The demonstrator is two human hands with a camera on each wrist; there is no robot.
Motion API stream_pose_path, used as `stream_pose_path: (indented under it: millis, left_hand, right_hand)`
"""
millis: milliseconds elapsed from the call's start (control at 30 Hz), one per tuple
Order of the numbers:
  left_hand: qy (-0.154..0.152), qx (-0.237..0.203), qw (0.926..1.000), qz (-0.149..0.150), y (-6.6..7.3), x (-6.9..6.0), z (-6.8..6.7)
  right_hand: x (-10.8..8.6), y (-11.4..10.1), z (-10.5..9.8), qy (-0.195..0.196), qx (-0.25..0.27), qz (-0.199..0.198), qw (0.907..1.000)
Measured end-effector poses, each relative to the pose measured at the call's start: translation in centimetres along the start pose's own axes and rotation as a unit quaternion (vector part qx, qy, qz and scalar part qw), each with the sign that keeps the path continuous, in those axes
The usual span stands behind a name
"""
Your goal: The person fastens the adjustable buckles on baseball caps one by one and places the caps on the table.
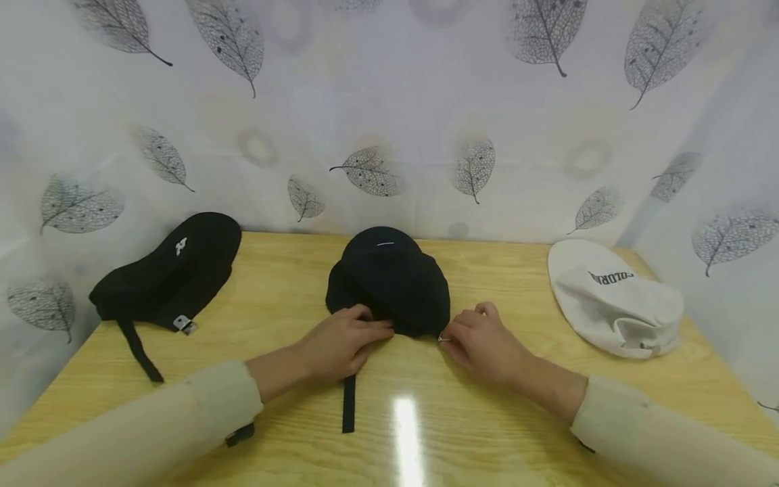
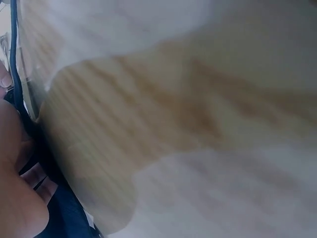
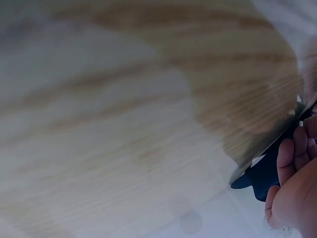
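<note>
A black cap (image 1: 389, 277) with a short white line on it lies mid-table, brim toward the back wall. At its near edge my left hand (image 1: 343, 341) holds the fabric with curled fingers; a black strap (image 1: 349, 406) hangs out below that hand. My right hand (image 1: 483, 341) pinches the cap's near right corner, where a small shiny metal piece (image 1: 443, 339) shows at the fingertips. In the left wrist view dark cloth (image 2: 64, 208) lies by the left hand. Dark cloth (image 3: 267, 173) also shows beside the right fingers. The palms hide part of each grasp.
Another black cap (image 1: 176, 270), with a white emblem, a loose strap and a metal buckle (image 1: 184, 325), lies at the left. A white cap (image 1: 615, 297) with dark lettering lies at the right. A leaf-patterned curtain (image 1: 377, 101) backs the wooden table (image 1: 292, 270).
</note>
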State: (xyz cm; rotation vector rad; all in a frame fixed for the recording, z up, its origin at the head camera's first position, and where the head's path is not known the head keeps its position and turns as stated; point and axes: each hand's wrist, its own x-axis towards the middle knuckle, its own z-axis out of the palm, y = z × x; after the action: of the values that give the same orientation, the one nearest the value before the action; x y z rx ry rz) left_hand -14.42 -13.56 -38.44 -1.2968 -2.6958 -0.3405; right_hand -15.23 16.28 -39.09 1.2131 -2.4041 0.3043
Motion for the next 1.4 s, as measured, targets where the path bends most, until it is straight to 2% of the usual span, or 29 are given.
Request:
stream_pose_path:
  millis: [100,200,367,467,600,700,833,900,1033,1267,1333,1400]
  left_hand:
    - [-0.003,-0.004,1.0000,0.001,0.1,0.1,0.0]
    - [0.009,-0.025,0.9996,0.010,0.0,0.0,-0.2]
    - [0.070,-0.076,0.9932,0.053,-0.1,-0.7,-0.4]
    - [0.091,-0.096,0.9877,0.084,-0.2,-1.1,-0.5]
    - [0.078,-0.116,0.9835,0.115,-0.2,-1.3,-0.4]
    - [0.067,-0.114,0.9791,0.154,0.2,-1.1,-0.3]
    - [0.064,-0.109,0.9701,0.208,0.8,-0.9,-0.2]
    - [0.069,-0.110,0.9674,0.218,1.0,-0.8,-0.2]
    - [0.082,-0.117,0.9667,0.212,1.2,-0.6,0.0]
    - [0.065,-0.115,0.9774,0.165,1.4,-0.8,0.0]
    - [0.074,-0.111,0.9788,0.155,1.4,-0.8,0.0]
    - [0.097,-0.100,0.9779,0.156,1.4,-0.7,0.0]
  right_hand:
    - [-0.1,0.0,0.0,-0.001,0.004,0.007,1.0000]
    - [-0.1,0.0,-0.1,-0.006,0.011,0.017,0.9998]
    - [0.0,-0.1,-0.3,-0.015,0.014,0.022,0.9995]
    - [0.0,-0.1,-0.3,-0.012,0.011,0.024,0.9996]
    - [0.0,0.0,-0.3,-0.002,0.008,0.023,0.9997]
    - [-0.1,0.2,-0.4,0.007,0.011,0.018,0.9998]
    - [-0.2,0.6,-0.5,0.013,0.031,-0.006,0.9994]
    - [-0.2,0.7,-0.5,0.013,0.045,-0.024,0.9986]
    - [-0.2,0.9,-0.3,0.007,0.081,-0.056,0.9951]
    - [-0.3,0.9,-0.3,0.002,0.097,-0.085,0.9916]
    - [-0.3,0.8,-0.4,0.001,0.095,-0.087,0.9916]
    - [-0.3,0.8,-0.3,0.005,0.093,-0.091,0.9915]
